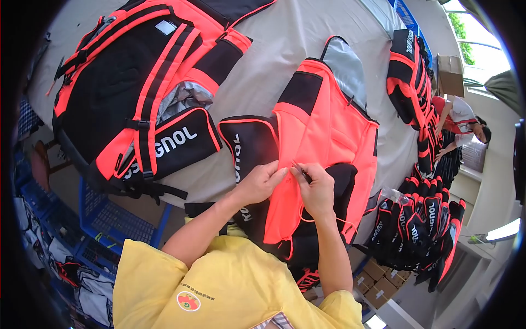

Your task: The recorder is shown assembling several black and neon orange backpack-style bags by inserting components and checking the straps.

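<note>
A coral-and-black backpack (318, 129) lies on the light cloth-covered table in front of me, its silver-lined flap (345, 68) spread at the far end. My left hand (262, 182) pinches the backpack's coral fabric near its middle. Close beside it, my right hand (316, 189) is closed around small thread snips (306, 176). Their pointed metal tip meets the coral fabric by my left fingertips; most of the handle is hidden in my palm. A thin coral cord (329, 220) runs below my right hand.
Another coral-and-black backpack (109, 98) lies at the left, straps up. Backpacks are piled at the far right (405, 77) and near right (419, 230). A person (457, 120) stands by the far pile. Blue crates (118, 211) stand at lower left, cardboard boxes (378, 282) at lower right.
</note>
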The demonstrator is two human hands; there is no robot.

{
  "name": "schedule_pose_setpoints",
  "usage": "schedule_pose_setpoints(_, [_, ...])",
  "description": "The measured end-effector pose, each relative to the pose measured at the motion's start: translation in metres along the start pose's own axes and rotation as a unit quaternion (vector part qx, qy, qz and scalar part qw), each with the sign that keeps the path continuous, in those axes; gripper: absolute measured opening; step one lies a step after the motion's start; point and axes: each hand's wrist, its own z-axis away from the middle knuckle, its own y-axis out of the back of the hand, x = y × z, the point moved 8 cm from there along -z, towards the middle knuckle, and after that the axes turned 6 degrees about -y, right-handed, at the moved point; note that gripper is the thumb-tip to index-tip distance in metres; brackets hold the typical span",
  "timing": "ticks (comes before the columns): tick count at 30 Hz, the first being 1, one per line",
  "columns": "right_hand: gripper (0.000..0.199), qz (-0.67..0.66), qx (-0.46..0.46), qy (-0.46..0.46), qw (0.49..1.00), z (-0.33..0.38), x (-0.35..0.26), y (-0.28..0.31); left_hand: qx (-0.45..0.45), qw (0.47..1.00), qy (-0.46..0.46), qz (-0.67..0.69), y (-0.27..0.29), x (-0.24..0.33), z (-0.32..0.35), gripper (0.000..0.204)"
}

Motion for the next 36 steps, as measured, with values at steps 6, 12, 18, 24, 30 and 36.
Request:
schedule_pose_setpoints(6, [0.017, 0.007, -0.055, -0.041, 0.998, -0.004, 0.012, -0.020, 0.010, 0.999, -0.013, -0.038, 0.003, 0.007, -0.001, 0.028])
schedule_pose_setpoints(12, [0.018, -0.198, -0.086, -0.180, 0.960, 0.013, 0.037, -0.033, 0.125, 0.984, -0.007, 0.125, -0.001, -0.005, -0.001, 0.027])
schedule_pose_setpoints(18, [0.013, -0.358, -0.094, -0.163, 0.915, 0.039, -0.042, -0.016, 0.110, 0.980, 0.107, 0.130, 0.004, -0.032, -0.002, 0.022])
schedule_pose_setpoints(24, [0.027, -0.111, 0.031, -0.109, 0.987, 0.035, 0.032, 0.020, 0.147, 0.980, 0.049, 0.125, 0.001, -0.016, -0.007, 0.027])
schedule_pose_setpoints(30, [0.025, 0.227, 0.084, 0.068, 0.968, 0.036, -0.008, 0.009, 0.125, 0.991, 0.001, 0.038, 0.005, -0.020, -0.008, 0.036])
schedule_pose_setpoints(36, [0.030, 0.272, 0.099, 0.129, 0.948, 0.029, -0.020, 0.004, 0.115, 0.991, 0.003, 0.063, 0.001, -0.010, -0.007, 0.035])
